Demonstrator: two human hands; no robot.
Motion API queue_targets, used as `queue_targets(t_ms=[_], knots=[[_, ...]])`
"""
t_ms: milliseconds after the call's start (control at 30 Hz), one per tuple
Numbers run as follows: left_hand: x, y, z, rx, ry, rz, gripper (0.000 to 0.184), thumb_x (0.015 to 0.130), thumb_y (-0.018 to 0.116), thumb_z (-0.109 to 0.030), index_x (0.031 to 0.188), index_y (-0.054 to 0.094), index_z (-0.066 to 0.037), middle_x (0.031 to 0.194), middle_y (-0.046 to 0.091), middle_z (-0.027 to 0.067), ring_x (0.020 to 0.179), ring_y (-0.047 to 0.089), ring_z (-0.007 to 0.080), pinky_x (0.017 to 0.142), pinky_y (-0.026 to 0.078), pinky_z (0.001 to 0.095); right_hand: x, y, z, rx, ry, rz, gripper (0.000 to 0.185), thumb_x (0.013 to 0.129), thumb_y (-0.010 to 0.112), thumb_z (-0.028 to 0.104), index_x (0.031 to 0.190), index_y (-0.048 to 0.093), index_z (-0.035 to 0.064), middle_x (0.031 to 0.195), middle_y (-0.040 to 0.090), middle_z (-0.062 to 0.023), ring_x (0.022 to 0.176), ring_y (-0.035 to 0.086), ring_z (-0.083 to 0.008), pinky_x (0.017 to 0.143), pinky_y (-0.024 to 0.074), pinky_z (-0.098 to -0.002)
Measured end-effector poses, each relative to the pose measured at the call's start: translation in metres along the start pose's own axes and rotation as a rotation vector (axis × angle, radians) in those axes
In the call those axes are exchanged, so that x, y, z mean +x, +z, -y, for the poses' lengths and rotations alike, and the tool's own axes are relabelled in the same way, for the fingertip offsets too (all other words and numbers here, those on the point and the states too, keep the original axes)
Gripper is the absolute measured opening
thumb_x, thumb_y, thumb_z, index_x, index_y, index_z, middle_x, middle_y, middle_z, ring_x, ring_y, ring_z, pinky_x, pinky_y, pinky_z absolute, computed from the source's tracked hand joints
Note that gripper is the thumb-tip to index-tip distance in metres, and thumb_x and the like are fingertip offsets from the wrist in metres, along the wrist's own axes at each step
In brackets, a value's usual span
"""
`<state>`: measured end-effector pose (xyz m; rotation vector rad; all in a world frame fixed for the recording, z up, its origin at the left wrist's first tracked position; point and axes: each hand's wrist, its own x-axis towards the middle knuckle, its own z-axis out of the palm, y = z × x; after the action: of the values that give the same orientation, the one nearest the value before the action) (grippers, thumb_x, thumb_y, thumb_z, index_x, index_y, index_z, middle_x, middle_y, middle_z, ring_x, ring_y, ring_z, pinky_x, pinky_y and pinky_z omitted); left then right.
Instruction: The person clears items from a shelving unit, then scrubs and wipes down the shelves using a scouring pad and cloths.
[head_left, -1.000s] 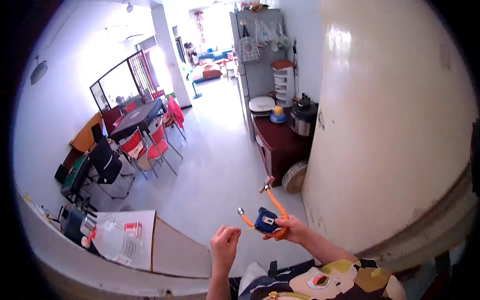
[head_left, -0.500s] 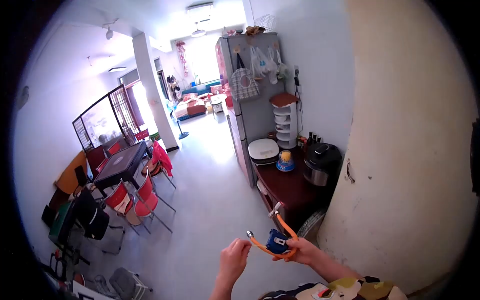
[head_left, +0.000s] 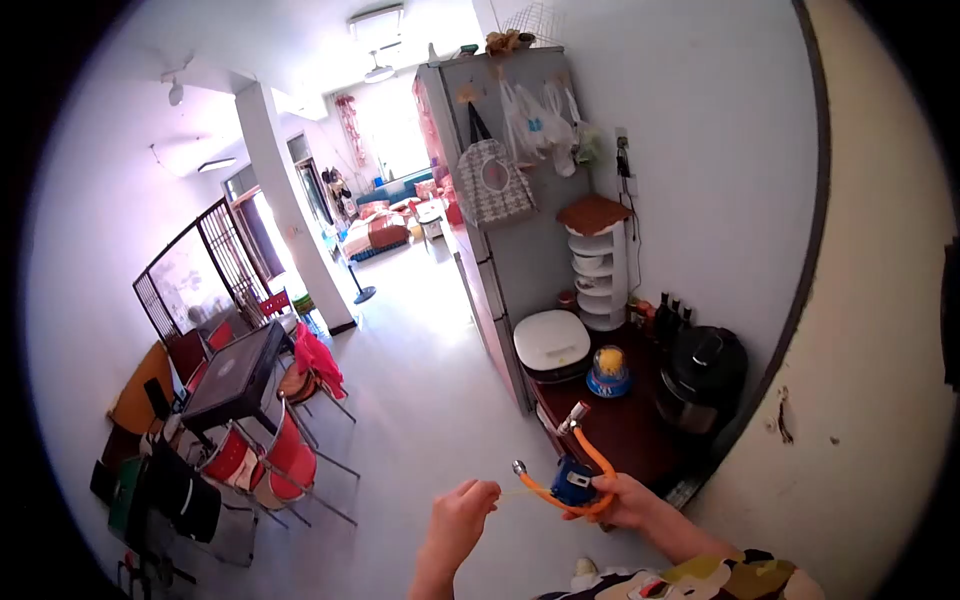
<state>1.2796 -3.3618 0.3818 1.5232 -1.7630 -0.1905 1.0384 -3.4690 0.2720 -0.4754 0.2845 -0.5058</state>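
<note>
My right hand (head_left: 627,501) is closed around a blue tape measure (head_left: 573,482) and an orange hose (head_left: 603,455) together. The hose bends in a U around the tape measure, with a metal fitting (head_left: 519,467) at its left end and another at its upper end. A thin yellow tape blade (head_left: 522,491) runs from the tape measure to my left hand (head_left: 462,518), whose closed fingers pinch its end. Those fingertips hide the tip of the blade.
Ahead on the right, a dark red table (head_left: 628,425) bears a white-lidded appliance (head_left: 552,342) and a black electric cooker (head_left: 704,370). A grey refrigerator (head_left: 510,250) stands behind it. Red chairs (head_left: 291,452) surround a dark table (head_left: 236,370) at left.
The view has moved closer to the dark red table. My left hand is slightly farther from the tape measure, and more yellow blade shows between my hands.
</note>
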Motion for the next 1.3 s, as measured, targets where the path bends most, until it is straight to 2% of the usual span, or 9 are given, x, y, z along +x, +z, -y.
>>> queue_targets(t_ms=[167,367,467,733,933,1033,1100,1133,1300], knots=[[0.069,-0.002,0.028,-0.008,-0.126,0.034,0.005,0.081,0.059,0.003,0.086,0.057,0.002,0.075,0.061,0.0108,0.064,0.066,0.0186,0.057,0.053,0.0278,0.068,-0.003,0.055,-0.054,-0.012,0.022,0.044,0.090,0.054,0.022,0.121,0.045,-0.0083,0.106,0.062,-0.0214,0.096,0.062,-0.0415,0.059,0.0548,-0.0287],[0.134,0.010,0.057,-0.135,0.112,-0.074,0.013,0.076,0.065,0.002,0.084,0.055,-0.001,0.085,0.058,0.0112,0.070,0.060,0.0226,0.060,0.049,0.0299,0.118,-0.004,0.093,-0.071,-0.030,-0.058,0.043,0.090,0.053,0.024,0.121,0.047,-0.0051,0.107,0.062,-0.0210,0.095,0.063,-0.0413,0.059,0.0553,-0.0301],[0.169,0.018,0.078,-0.277,0.148,-0.028,0.011,0.074,0.064,0.008,0.080,0.056,0.001,0.083,0.058,0.0090,0.073,0.057,0.0175,0.061,0.049,0.0267,0.140,-0.015,0.101,-0.067,-0.074,-0.081,0.044,0.090,0.054,0.025,0.122,0.046,-0.0038,0.107,0.062,-0.0216,0.094,0.063,-0.0418,0.059,0.0550,-0.0305],[0.258,0.027,0.159,-0.718,0.252,0.246,0.011,0.082,0.057,0.007,0.091,0.058,0.002,0.083,0.057,0.0095,0.072,0.058,0.0167,0.062,0.049,0.0255,0.207,-0.016,0.109,-0.018,-0.265,-0.254,0.047,0.089,0.052,0.025,0.122,0.043,-0.0080,0.109,0.059,-0.0248,0.093,0.062,-0.0426,0.067,0.0537,-0.0404],[0.324,0.013,0.233,-0.885,0.237,0.387,0.010,0.083,0.058,0.006,0.092,0.059,0.002,0.088,0.055,0.0080,0.079,0.057,0.0155,0.070,0.048,0.0260,0.265,-0.004,0.115,0.069,-0.348,-0.282,0.052,0.087,0.057,0.028,0.122,0.043,-0.0084,0.107,0.059,-0.0254,0.090,0.062,-0.0423,0.061,0.0541,-0.0374],[0.348,0.016,0.252,-1.123,0.149,0.752,0.008,0.082,0.062,0.005,0.089,0.060,0.002,0.095,0.053,0.0071,0.092,0.054,0.0153,0.079,0.046,0.0274,0.283,0.001,0.119,0.101,-0.407,-0.286,0.058,0.085,0.061,0.026,0.129,0.039,-0.0029,0.111,0.058,-0.0247,0.092,0.062,-0.0432,0.057,0.0528,-0.0342],[0.368,0.017,0.253,-1.174,0.289,0.805,0.011,0.083,0.060,0.004,0.093,0.059,0.000,0.093,0.053,0.0035,0.086,0.055,0.0107,0.073,0.046,0.0236,0.286,-0.007,0.123,0.149,-0.391,-0.288,0.060,0.084,0.061,0.022,0.134,0.034,0.0019,0.115,0.057,-0.0237,0.094,0.061,-0.0438,0.055,0.0521,-0.0339],[0.376,0.016,0.249,-1.189,0.202,0.842,0.009,0.083,0.059,0.005,0.090,0.059,-0.001,0.090,0.052,0.0029,0.084,0.054,0.0104,0.071,0.044,0.0223,0.286,0.002,0.129,0.156,-0.409,-0.255,0.061,0.085,0.060,0.020,0.137,0.031,0.0066,0.119,0.054,-0.0230,0.095,0.061,-0.0445,0.054,0.0517,-0.0344],[0.430,0.035,0.223,-0.942,0.381,0.794,0.008,0.080,0.060,0.005,0.085,0.058,-0.001,0.086,0.051,0.0023,0.078,0.051,0.0091,0.063,0.040,0.0214,0.280,-0.014,0.146,0.166,-0.477,-0.313,0.060,0.087,0.056,0.018,0.139,0.027,0.0077,0.120,0.053,-0.0232,0.095,0.060,-0.0450,0.054,0.0533,-0.0355]])
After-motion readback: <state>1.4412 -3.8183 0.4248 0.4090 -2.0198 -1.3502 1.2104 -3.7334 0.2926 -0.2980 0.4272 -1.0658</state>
